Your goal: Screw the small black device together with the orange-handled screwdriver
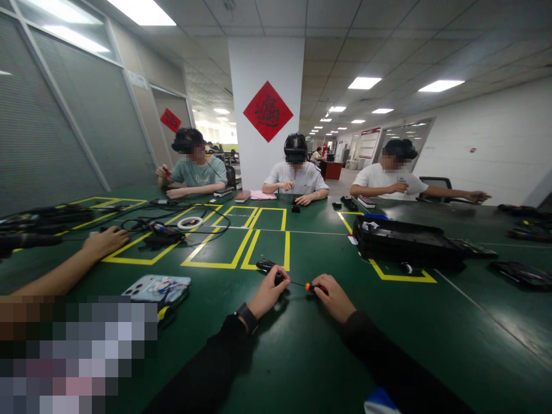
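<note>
My right hand (334, 296) is closed around the black-and-orange handle of a screwdriver (309, 286), whose thin shaft points left toward my other hand. Between the fingertips of my left hand (268, 296) is a small black rounded part (279, 278). The shaft reaches this part or ends close beside it; I cannot tell whether they touch. Just beyond my left hand, a black object (264, 265) lies on the green table (297, 356), partly hidden by the fingers. My left wrist wears a dark band.
Left of my arms lies a light-blue case (161, 287) with small items on it. Another person's hand (106, 241) rests farther left, near black cables (161, 230) and a roll of white tape (190, 223). A black tray (401, 236) stands right. Several people sit opposite.
</note>
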A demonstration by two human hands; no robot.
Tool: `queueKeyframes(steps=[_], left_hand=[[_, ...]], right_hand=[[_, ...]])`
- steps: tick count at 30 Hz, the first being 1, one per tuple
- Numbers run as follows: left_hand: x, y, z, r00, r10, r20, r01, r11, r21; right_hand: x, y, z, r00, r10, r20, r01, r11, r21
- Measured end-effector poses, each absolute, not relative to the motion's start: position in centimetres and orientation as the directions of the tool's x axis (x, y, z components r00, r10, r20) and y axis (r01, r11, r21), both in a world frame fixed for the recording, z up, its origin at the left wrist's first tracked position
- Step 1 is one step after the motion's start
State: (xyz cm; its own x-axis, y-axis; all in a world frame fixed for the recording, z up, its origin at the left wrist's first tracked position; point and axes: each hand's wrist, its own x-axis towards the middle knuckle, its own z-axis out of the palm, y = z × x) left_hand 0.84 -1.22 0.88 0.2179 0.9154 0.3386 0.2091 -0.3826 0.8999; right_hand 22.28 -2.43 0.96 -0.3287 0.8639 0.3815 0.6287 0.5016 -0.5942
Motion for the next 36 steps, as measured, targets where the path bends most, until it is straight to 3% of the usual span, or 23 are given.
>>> queueKeyframes(steps=[25, 32, 36], left_hand=[[0.77, -1.29, 1.05, 0.226, 0.918, 0.326, 0.234, -0.376, 0.896], [0.78, -1.24, 1.02, 0.228, 0.918, 0.325, 0.19, -0.369, 0.91], [0.75, -1.16, 0.91, 0.21, 0.928, 0.307, 0.209, -0.349, 0.914]], right_hand=[[22.3, -2.35, 0.39, -0.274, 0.887, 0.372, 0.601, 0.46, -0.654], [22.32, -2.14, 0.69, -0.335, 0.859, 0.388, 0.624, 0.51, -0.592], [22.41, -2.27, 0.67, -0.318, 0.873, 0.369, 0.609, 0.486, -0.627]])
